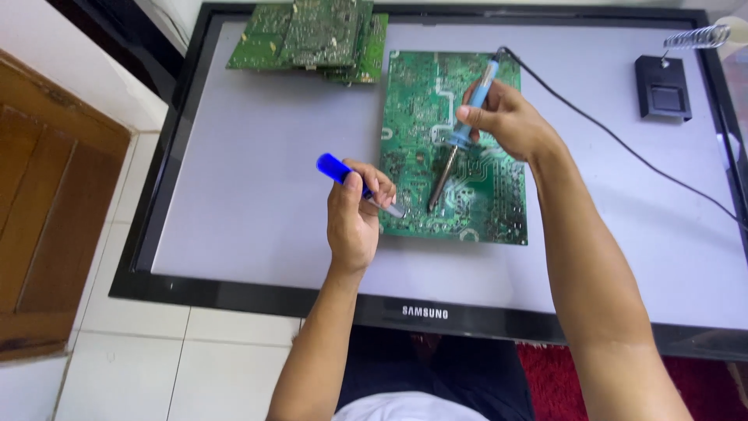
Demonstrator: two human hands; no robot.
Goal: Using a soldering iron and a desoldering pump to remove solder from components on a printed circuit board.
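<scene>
Hands grip tools over circuit board [460, 148]: right [502, 117] soldering iron [463, 125], left [354, 214] blue-handled tool [351, 178].

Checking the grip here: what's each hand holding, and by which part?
Right hand: soldering iron, by its blue handle. Left hand: blue-handled tool, gripped mid-handle.

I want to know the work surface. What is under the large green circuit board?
The green circuit board lies flat on the pale screen of a black-framed flat television laid face up. The screen area directly beneath the board is covered, so anything there cannot be seen.
</scene>
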